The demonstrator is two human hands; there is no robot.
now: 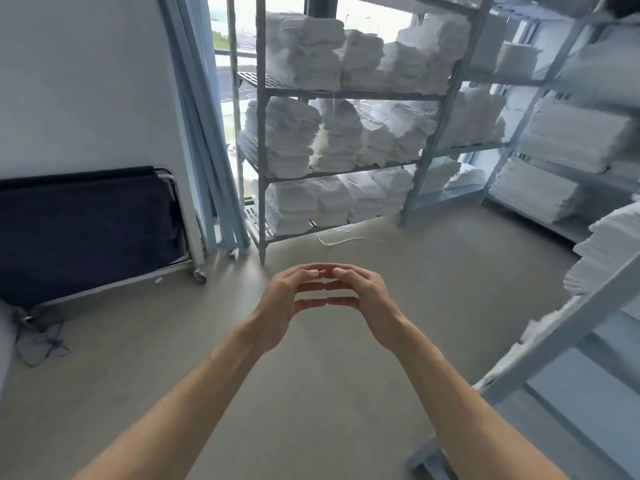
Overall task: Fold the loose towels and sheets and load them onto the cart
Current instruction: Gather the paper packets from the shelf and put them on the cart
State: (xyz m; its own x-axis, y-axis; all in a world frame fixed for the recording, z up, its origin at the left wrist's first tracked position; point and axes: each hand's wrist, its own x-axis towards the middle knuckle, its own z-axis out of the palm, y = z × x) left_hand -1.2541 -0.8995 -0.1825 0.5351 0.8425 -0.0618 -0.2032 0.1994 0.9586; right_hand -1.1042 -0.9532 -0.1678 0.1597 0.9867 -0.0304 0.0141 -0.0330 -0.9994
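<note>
Filling the shelves (346, 95), folded towels (304, 53); hands (325, 292) empty.

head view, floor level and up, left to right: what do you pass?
Dark fabric cart → leaning pale poles → shelf rack with folded white towels → second rack with flat folded sheets. In front, centre: left hand and right hand, fingertips touching, holding nothing.

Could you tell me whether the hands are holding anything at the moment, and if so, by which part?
Nothing is held. The left hand and right hand are raised over the floor, fingertips touching each other.
</note>
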